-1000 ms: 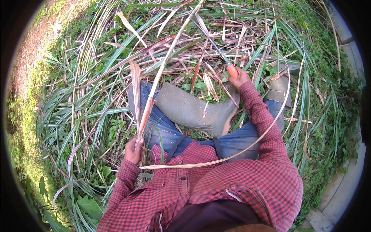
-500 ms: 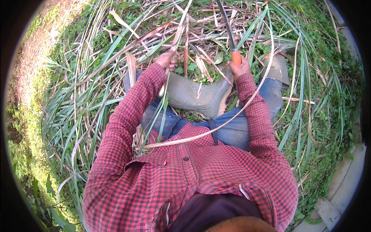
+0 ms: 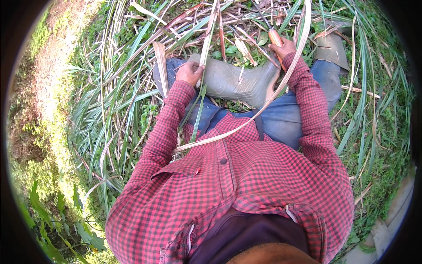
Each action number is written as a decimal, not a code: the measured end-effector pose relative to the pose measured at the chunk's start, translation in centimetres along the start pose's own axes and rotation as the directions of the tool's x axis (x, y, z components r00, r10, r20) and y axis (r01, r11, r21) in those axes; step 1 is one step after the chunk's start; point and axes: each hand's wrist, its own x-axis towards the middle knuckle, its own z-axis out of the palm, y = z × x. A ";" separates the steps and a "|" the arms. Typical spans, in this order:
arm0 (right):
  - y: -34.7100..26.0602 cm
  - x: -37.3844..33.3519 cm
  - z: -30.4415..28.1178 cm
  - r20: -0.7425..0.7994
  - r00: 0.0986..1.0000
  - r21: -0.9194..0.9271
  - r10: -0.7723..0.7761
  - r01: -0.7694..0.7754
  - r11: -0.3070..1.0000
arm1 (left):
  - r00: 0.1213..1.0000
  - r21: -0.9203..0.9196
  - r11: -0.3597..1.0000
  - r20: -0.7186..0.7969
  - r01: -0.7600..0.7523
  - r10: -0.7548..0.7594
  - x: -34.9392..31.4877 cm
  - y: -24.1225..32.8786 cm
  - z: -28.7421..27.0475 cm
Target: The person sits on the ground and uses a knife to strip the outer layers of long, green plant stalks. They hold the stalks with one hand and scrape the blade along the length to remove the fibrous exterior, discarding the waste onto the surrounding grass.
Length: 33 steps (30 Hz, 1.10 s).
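Observation:
My left hand (image 3: pixel 190 74) is closed around a long, pale-green and brown leaf strip (image 3: pixel 207 46) that rises toward the far edge, its lower end hanging over my lap. Farther right, my right hand (image 3: pixel 285 48) grips the orange wooden handle (image 3: pixel 275 37) of a long-bladed knife. The dark blade (image 3: pixel 262 17) points away and to the left, and its tip is out of sight. Between my hands a muddy grey-green rubber boot (image 3: pixel 237 81) lies sideways across my front. A long dry leaf (image 3: pixel 246 125) curves over my lap and passes my right forearm.
Cut stalks and dry leaves (image 3: pixel 184 26) litter the grass beyond the boot. Long green leaves (image 3: pixel 110 114) pile up at the left. My other boot (image 3: pixel 330 50) is at the far right. Grey slabs (image 3: pixel 389 224) edge the lower right, and bare soil (image 3: pixel 52 75) shows at the left.
The view has shifted, so the scene sits higher and more to the right. My left hand has drawn the strip nearer my body. The knife now leans more to the left.

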 end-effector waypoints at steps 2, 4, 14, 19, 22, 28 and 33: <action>0.2 0.2 0.1 0.019 1.000 -0.177 -0.010 0.013 0.984 | 1.000 0.048 0.998 0.007 0.028 -0.028 0.1 -0.1 0.6; 0.3 -0.2 0.5 0.005 0.996 -0.355 -0.086 0.082 0.931 | 0.994 0.050 0.994 0.044 0.093 -0.095 0.7 -0.1 1.2; -8.7 -4.1 8.0 0.255 0.952 -0.026 -0.167 0.179 0.984 | 0.982 -0.654 0.738 0.175 0.167 -0.067 0.7 2.3 3.0; -8.8 -2.4 13.7 0.447 0.893 0.501 0.048 -0.294 0.814 | 0.982 -0.706 0.690 0.188 0.157 -0.032 -1.0 5.0 0.5; -8.5 -1.4 14.7 0.475 0.880 0.632 0.011 -0.350 0.691 | 0.981 -0.700 0.694 0.189 0.170 -0.049 -1.2 5.5 0.1; -8.1 -1.6 14.8 0.420 0.897 0.754 0.138 -0.430 0.498 | 0.988 -0.805 0.579 0.153 0.134 -0.016 -1.4 5.3 2.0; -7.9 -1.5 12.4 0.308 0.910 0.656 0.277 -0.413 0.631 | 0.957 -0.802 0.523 0.259 0.290 -0.133 -1.7 4.8 -3.2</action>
